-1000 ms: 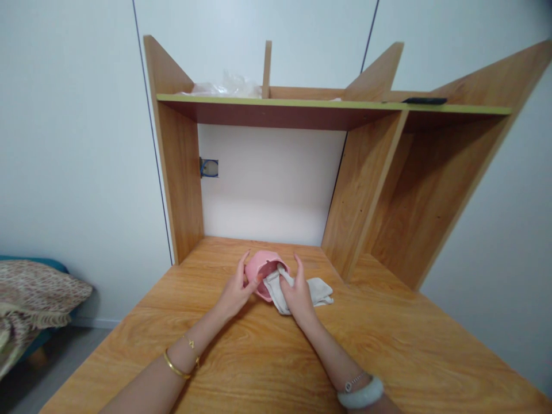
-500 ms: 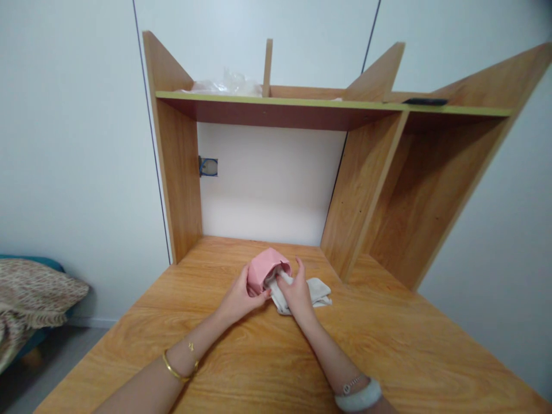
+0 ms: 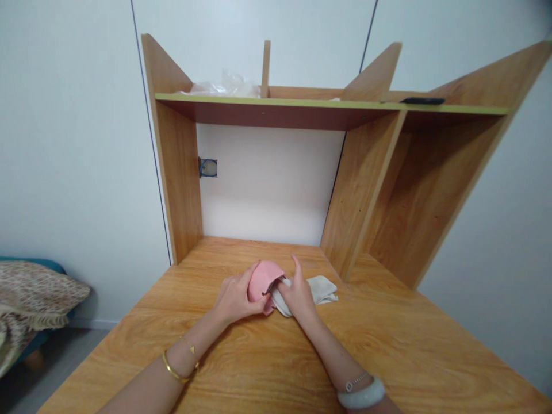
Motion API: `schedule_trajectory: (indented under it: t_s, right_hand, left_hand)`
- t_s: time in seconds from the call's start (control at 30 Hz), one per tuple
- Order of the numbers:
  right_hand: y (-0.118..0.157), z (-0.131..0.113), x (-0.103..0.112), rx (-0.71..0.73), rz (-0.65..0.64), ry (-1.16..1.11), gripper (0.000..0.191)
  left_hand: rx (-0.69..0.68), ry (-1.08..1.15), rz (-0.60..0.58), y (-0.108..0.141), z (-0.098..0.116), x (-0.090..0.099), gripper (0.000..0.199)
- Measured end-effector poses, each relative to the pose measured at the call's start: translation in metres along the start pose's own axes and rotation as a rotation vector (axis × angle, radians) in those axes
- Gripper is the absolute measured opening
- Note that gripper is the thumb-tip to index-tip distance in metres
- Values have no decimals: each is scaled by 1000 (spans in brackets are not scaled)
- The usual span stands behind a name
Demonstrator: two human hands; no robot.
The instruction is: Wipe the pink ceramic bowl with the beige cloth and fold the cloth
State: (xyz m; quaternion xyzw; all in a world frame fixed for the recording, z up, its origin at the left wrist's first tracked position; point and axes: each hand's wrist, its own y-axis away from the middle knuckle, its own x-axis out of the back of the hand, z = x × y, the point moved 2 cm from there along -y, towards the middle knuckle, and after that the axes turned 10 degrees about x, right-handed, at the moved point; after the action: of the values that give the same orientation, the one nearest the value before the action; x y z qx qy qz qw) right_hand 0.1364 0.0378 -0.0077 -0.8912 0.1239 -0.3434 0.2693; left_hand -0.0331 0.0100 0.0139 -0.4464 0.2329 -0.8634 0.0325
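A pink cup-like container point(image 3: 264, 278) is tipped on its side above the desk, its dark-edged mouth facing right. My left hand point(image 3: 236, 296) wraps round its left side, thumb along the lower front. A white cloth point(image 3: 322, 289) runs from the container's mouth out to the right, its loose end on the desk. My right hand point(image 3: 298, 296) presses the cloth at the mouth, fingertips hidden inside and thumb raised. The container's inside is mostly out of sight.
The wooden desk point(image 3: 267, 368) carries a shelf unit point(image 3: 379, 190) at the back. A clear plastic bag point(image 3: 233, 85) and a flat black object point(image 3: 422, 100) lie on its upper shelf. An uncovered wall socket box point(image 3: 209, 167) shows behind. A patterned blanket point(image 3: 38, 293) is at far left.
My left hand has turned the container, so its mouth now points further down and right. My right hand has shifted slightly with the cloth, whose loose end has slid a little to the right.
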Motion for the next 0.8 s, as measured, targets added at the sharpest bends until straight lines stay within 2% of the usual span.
schedule_trajectory:
  t_s: [0.13, 0.27, 0.43, 0.6, 0.8]
  right_hand:
    - [1, -2, 1, -3, 42, -130, 69]
    - [2, -5, 2, -19, 118, -210, 67]
    - [2, -2, 0, -48, 219, -302, 63]
    - [3, 0, -5, -55, 234, -340, 62]
    - [2, -3, -7, -79, 181, -202, 69]
  left_hand:
    - [11, 127, -22, -5, -8, -2, 69]
    - [42, 430, -75, -13, -16, -8, 64]
    - [63, 728, -193, -10, -12, -24, 82]
    - [107, 746, -208, -8, -8, -27, 78]
    - [101, 535, -57, -9, -4, -12, 69]
